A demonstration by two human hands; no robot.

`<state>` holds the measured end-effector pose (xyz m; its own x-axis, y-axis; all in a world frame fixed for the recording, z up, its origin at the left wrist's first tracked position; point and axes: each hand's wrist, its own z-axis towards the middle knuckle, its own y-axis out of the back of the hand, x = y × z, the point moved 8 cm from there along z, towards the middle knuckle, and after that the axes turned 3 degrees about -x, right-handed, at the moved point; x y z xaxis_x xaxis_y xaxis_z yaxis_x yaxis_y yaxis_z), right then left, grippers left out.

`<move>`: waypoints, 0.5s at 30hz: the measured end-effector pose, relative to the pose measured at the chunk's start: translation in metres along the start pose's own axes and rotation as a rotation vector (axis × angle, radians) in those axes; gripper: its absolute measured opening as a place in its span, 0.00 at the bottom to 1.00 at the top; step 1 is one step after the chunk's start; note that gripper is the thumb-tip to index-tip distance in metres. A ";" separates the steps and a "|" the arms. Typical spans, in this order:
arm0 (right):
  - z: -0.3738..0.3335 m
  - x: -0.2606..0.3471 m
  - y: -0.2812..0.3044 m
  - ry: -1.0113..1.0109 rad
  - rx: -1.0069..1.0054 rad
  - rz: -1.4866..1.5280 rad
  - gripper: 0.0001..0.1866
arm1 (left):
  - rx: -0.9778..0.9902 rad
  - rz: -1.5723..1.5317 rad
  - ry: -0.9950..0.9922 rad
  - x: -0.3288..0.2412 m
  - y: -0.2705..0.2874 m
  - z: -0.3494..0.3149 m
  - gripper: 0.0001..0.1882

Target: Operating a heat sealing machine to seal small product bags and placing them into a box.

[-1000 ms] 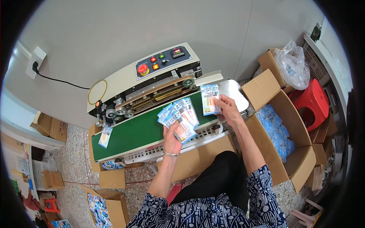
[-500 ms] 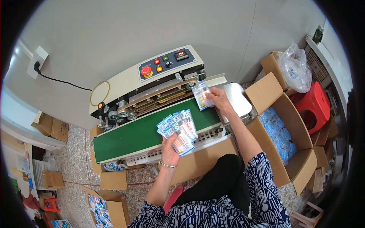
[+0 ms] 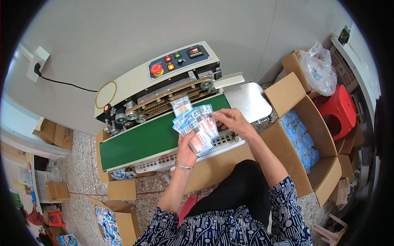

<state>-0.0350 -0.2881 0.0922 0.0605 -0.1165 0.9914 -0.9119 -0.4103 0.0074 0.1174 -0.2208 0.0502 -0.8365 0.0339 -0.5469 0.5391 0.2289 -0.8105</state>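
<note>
In my left hand (image 3: 187, 149) is a fan of small clear plastic packets (image 3: 201, 127) with blue-striped edges and slim coloured sticks inside; the thumb lies on top. My right hand (image 3: 234, 122) pinches the right edge of this fan, its fingertips partly hidden. Behind the fan, a single packet (image 3: 181, 105) stands with its upper edge in the band sealing machine (image 3: 135, 88), above the green conveyor belt (image 3: 139, 141). The fan covers part of the belt and the lower end of that packet.
A metal plate (image 3: 248, 103) adjoins the belt's right end. An open carton (image 3: 328, 143) of blue packets stands at the right, near a red stool (image 3: 340, 112). Another carton (image 3: 127, 225) of packets is at lower left. A power cord (image 3: 67, 85) runs to the wall.
My right hand has let go of the single packet and come down to the fan. That packet has moved left along the sealing machine. The fan has shifted slightly right and up.
</note>
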 end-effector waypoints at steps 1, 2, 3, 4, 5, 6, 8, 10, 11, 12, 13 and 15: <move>-0.004 -0.005 -0.002 -0.027 0.006 0.047 0.16 | 0.003 -0.003 0.008 0.003 -0.004 0.000 0.23; -0.004 -0.007 0.001 -0.029 0.000 0.045 0.16 | 0.013 -0.006 0.005 0.005 -0.010 0.000 0.23; -0.005 -0.008 0.003 -0.018 0.014 -0.024 0.15 | 0.022 -0.009 -0.001 0.008 -0.013 -0.001 0.24; -0.005 -0.008 0.002 -0.006 0.031 -0.093 0.14 | 0.024 -0.009 -0.001 0.009 -0.014 -0.001 0.24; -0.004 -0.009 0.004 -0.012 -0.009 -0.059 0.12 | 0.029 -0.008 0.008 0.012 -0.014 -0.001 0.24; -0.006 -0.007 0.004 -0.009 -0.009 -0.058 0.12 | 0.035 -0.006 0.016 0.013 -0.015 -0.001 0.25; -0.007 -0.004 0.006 -0.041 -0.035 -0.078 0.10 | 0.018 -0.001 0.012 0.011 -0.011 -0.001 0.25; -0.005 -0.005 0.010 -0.001 -0.057 0.002 0.09 | 0.003 0.003 0.012 0.010 -0.007 0.000 0.25; -0.005 -0.004 0.015 0.036 -0.081 0.081 0.09 | -0.005 0.011 -0.001 0.008 -0.005 0.001 0.25; -0.004 -0.003 0.019 0.039 -0.082 0.081 0.09 | -0.014 0.019 -0.015 0.005 -0.002 0.001 0.24; -0.002 -0.002 0.028 0.020 -0.111 0.119 0.08 | -0.018 0.019 -0.008 0.004 0.001 0.002 0.24; 0.010 -0.008 0.046 0.037 -0.144 0.179 0.07 | -0.026 0.004 -0.005 0.003 0.005 0.001 0.24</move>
<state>-0.0733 -0.3145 0.0838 -0.1203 -0.1410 0.9827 -0.9555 -0.2521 -0.1531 0.1176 -0.2202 0.0444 -0.8341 0.0301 -0.5508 0.5394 0.2537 -0.8029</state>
